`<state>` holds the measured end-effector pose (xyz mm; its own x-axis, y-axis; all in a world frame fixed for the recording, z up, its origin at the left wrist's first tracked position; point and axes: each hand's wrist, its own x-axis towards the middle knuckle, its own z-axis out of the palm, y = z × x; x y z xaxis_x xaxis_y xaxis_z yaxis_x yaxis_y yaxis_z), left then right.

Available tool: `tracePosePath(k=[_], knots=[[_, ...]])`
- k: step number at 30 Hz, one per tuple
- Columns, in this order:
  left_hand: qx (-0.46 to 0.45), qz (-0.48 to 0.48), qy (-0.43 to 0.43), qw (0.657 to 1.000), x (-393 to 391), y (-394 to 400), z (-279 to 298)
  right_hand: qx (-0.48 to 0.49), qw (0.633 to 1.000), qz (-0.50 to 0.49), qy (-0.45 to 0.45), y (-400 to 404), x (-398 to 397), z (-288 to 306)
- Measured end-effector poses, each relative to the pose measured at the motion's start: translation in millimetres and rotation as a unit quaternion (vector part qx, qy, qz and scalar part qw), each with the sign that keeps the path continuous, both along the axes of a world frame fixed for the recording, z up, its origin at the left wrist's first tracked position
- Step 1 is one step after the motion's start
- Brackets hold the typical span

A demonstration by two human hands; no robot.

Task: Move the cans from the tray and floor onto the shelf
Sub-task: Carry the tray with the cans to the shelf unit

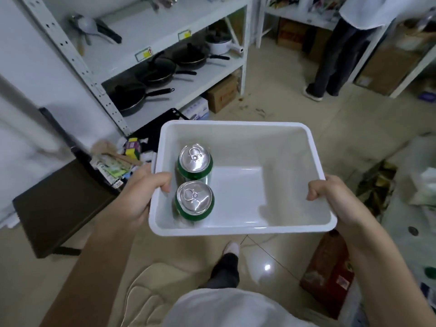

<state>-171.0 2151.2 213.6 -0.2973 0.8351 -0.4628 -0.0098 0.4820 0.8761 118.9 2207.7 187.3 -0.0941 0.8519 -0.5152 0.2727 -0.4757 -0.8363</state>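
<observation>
While the head camera looks down, a white rectangular plastic tray (pixel 240 175) fills the middle of the frame, held in the air above the glossy beige tiled floor (pixel 295 128). The left hand (pixel 139 194) grips the tray's left rim; its thumb lies over the edge, curled inside, and the other fingers are hidden under the rim. The right hand (pixel 330 197) grips the right rim in the same way, thumb bent over the edge, fingers closed around it from below.

Inside the tray, two green aluminium cans stand upright against the left wall, with silver tops and pull tabs facing the camera. The far can (pixel 194 161) and the near can (pixel 194 200) are just beside each other, possibly touching. The rest of the tray bottom is bare.

At the upper left of the frame stands a white metal shelf (pixel 165 67) carrying black frying pans (pixel 132 97). At the upper right, another person's dark trousers (pixel 335 57) are visible beside a second shelf.
</observation>
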Motion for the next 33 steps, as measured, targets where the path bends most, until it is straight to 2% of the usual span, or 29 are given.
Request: tracePosePath(k=[13,23,29,33], knots=[[-0.022,-0.042,0.020,0.999,53.9,266.6,-0.7,-0.021,1.000,-0.009,0.009,250.3,50.6,8.1],[-0.018,0.034,0.018,0.999,134.0,456.3,-6.5,0.015,0.999,0.045,0.014,487.4,123.7,15.1],[-0.018,0.078,0.009,0.997,155.7,553.0,-4.8,0.012,0.995,0.099,0.031,607.7,137.5,7.2],[-0.012,0.102,-0.028,0.994,153.1,620.0,-12.4,0.009,0.992,0.123,0.036,689.5,129.8,-4.0]])
